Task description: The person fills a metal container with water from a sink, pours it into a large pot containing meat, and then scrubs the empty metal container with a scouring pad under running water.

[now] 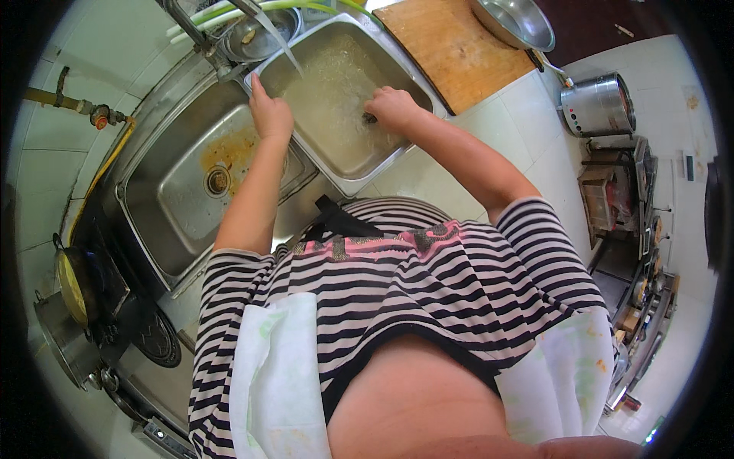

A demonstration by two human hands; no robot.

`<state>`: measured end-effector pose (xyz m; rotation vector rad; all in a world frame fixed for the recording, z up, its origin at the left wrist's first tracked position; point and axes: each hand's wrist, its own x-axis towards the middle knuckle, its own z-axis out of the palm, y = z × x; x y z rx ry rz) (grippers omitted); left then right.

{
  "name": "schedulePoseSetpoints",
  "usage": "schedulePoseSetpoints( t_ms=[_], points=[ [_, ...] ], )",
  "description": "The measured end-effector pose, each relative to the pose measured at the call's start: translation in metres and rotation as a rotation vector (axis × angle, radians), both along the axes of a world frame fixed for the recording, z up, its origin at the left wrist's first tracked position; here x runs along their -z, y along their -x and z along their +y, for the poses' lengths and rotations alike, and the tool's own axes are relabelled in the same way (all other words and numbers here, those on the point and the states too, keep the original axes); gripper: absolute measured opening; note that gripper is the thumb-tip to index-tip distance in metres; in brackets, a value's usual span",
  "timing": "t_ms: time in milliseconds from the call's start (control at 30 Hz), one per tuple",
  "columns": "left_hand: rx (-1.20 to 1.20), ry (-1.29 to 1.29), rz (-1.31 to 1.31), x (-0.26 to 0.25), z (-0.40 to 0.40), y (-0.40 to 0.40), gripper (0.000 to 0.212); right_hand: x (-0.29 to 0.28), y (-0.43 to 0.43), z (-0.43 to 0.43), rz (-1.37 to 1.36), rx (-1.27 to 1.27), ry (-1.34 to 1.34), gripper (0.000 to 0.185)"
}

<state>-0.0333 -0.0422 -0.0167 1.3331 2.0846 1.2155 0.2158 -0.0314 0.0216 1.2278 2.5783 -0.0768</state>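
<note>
A deep rectangular stainless-steel pan (338, 166) holds cloudy, rippling water. It stands at an angle, partly over the sink edge and partly on the white tiled counter. My left hand (271, 115) grips its left rim near the tap. Inside the pan, my right hand (395, 109) is closed on a small dark object (370, 117), perhaps a scouring pad, mostly hidden by the fingers. From the faucet (192, 28) a stream of water (281, 43) runs into the pan's far left corner.
Left of the pan is the steel sink (172, 189), with brown residue around its drain (218, 181). Beyond lie a metal bowl (261, 37) and green onions (218, 14). At right are a wooden cutting board (453, 51), a steel basin (516, 23) and a cylindrical steel appliance (599, 104).
</note>
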Motion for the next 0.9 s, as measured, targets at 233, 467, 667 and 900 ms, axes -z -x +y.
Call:
schedulePoseSetpoints(
  t_ms=[233,467,667,900],
  points=[
    [-0.017,-0.020,-0.009,0.000,-0.003,0.001,0.067,-0.048,-0.031,-0.005,0.493,-0.066,-0.401,0.035],
    [0.002,-0.026,0.028,0.001,-0.002,0.001,0.067,-0.022,-0.050,0.005,0.379,0.148,-0.461,0.043],
    [-0.006,-0.018,0.009,-0.001,-0.001,0.001,0.068,-0.002,-0.026,0.044,0.455,0.165,-0.351,0.053],
    [0.004,-0.026,0.042,-0.001,-0.003,0.001,0.072,0.001,0.018,0.108,0.489,0.131,-0.307,0.056]
  ],
)
